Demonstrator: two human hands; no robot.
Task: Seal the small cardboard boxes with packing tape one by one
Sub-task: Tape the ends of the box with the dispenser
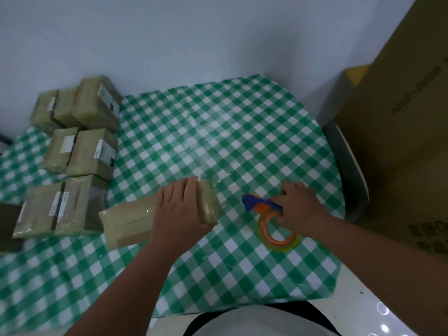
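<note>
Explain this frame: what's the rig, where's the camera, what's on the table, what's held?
No robot here: a person's two bare hands, filmed by one wide-angle camera worn on the head, looking down. The left hand grips a small box wrapped in clear tape. The right hand grips the tape dispenser, orange with a blue blade guard, resting on the checked tablecloth. Finished boxes are stacked at the left. A big carton stands on the right.
</note>
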